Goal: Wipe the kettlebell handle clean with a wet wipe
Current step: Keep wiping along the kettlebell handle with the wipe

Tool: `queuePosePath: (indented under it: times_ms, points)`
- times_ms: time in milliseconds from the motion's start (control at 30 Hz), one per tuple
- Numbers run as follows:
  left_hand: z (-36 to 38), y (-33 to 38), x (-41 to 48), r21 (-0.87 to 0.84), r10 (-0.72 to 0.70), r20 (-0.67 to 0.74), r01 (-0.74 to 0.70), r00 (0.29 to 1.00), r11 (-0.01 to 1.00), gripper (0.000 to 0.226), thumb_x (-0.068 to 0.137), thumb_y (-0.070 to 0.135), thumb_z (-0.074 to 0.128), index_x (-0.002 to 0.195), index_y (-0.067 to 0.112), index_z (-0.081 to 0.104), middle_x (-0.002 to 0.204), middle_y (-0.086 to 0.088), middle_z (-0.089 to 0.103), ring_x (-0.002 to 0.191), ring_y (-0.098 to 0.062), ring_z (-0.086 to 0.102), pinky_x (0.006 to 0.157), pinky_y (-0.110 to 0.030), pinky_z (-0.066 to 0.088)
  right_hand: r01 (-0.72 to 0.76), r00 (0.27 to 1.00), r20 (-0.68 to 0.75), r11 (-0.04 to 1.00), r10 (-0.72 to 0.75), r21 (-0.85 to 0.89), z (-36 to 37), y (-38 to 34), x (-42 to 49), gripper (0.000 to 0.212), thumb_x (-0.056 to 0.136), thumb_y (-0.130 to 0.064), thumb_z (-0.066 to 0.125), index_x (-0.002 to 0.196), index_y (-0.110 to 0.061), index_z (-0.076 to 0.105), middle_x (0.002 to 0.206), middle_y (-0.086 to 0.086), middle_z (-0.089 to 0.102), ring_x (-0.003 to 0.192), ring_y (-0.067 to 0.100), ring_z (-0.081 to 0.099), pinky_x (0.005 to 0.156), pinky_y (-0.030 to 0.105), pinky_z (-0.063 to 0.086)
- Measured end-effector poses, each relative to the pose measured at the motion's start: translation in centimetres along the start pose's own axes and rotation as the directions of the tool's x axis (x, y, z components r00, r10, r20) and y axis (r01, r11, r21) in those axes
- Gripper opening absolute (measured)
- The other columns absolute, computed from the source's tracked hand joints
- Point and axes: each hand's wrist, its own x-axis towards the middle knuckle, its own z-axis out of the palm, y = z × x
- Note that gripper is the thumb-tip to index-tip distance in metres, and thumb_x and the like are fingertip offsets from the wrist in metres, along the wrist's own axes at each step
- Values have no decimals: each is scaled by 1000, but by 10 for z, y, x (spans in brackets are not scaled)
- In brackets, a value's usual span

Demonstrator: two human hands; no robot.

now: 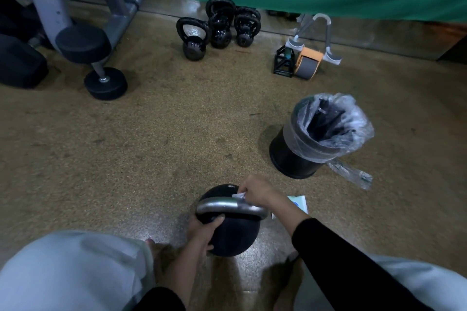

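A black kettlebell (233,233) with a worn grey metal handle (222,206) stands on the floor between my knees. My left hand (201,233) grips its left side where the handle meets the ball, thumb over the top. My right hand (255,190) pinches a crumpled white wet wipe (239,195) against the right part of the handle. Most of the wipe is hidden under my fingers. A wet wipe packet (298,203), white and blue, lies on the floor just right of the kettlebell, partly behind my right forearm.
A black waste bin (298,156) lined with a clear plastic bag stands to the right, further out. Several small black kettlebells (219,29) sit by the green curtain at the back. An ab roller (307,62), a dumbbell (104,82) and a machine frame (50,2) are beyond.
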Motion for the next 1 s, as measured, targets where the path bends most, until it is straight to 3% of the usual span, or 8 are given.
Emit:
queuePosePath:
  times_ms: [200,333,467,600,767,900,1000]
  points:
    - [1,1,1,-3,-2,10,2,1000,1000,69,75,29,82,133,19,46,134,-10,53,120,-35,51,69,-43,51,45,998,-44,999,-46,-4,3,-3,-4,27,90,-8,53,109,-12,72,112,8,68,108,25,59,89,25,43]
    - [0,0,3,-2,-1,9,1,1000,1000,69,77,29,80,135,19,44,136,-9,52,122,-35,49,72,-45,50,-31,999,-22,999,30,-28,2,6,-1,21,90,-16,58,102,-14,74,108,8,70,102,23,63,86,27,47]
    - [2,-1,2,-9,-1,13,1,1000,1000,69,76,30,81,134,22,44,136,-8,52,122,-35,49,74,-47,50,7,1000,-9,1000,-7,-31,1,-8,1,25,92,-13,53,110,-12,71,115,11,67,112,26,58,96,29,45]
    - [1,-1,0,-16,6,17,-5,1000,1000,69,76,29,81,134,21,43,136,-8,52,122,-35,49,74,-46,50,41,998,-46,998,-43,-52,1,-3,-5,30,92,-6,50,113,-13,70,118,11,65,113,26,56,94,28,43]
    - [3,-2,-1,-42,8,23,-7,1000,999,61,81,25,77,131,18,45,131,-9,53,107,-29,49,78,-47,47,4,1000,21,995,-2,-96,-5,-2,-1,24,90,-11,55,106,-13,73,112,10,68,105,25,62,90,29,48]
    - [4,0,-3,-48,20,14,-19,1000,999,62,80,24,78,132,18,45,132,-9,54,119,-34,49,80,-49,48,79,996,42,994,-76,-74,-5,-16,3,26,91,-10,53,109,-13,71,113,9,68,108,24,60,96,31,47]
    - [5,2,-4,-46,25,26,-24,999,999,61,79,24,79,131,17,47,130,-10,55,119,-35,50,77,-47,47,83,996,-38,994,-86,-66,-2,-7,0,26,90,-9,55,108,-15,73,113,6,69,108,23,60,93,26,45]
